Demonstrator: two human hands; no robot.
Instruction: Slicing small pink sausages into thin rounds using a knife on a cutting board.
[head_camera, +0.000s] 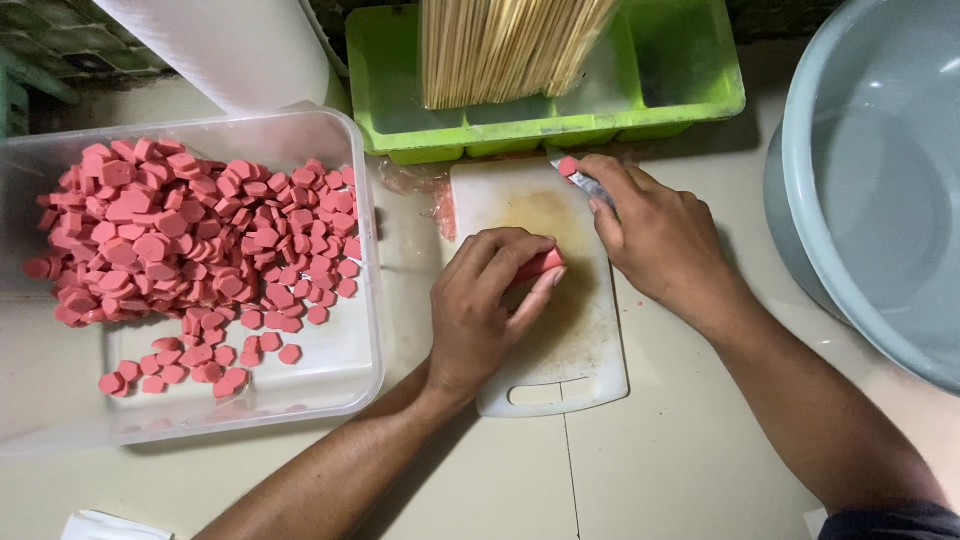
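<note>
Sausage slicing on white cutting board (560, 340), head view.

Left hand (485, 305) pinned a pink sausage (540, 265) flat on the board; right hand (660, 235) gripped a small knife (585, 185) carrying one cut piece. Clear tub (365, 300) of slices sat just left. Judgement: curl the left fingertips back from the blade, keep cuts even, and wipe the stuck piece off.

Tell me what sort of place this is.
Probably a home or small food-prep spot, worked on a tiled floor. The left hand holds a pink sausage on a white cutting board, beside a clear tub of pink slices and a green tray of bamboo skewers.
</note>
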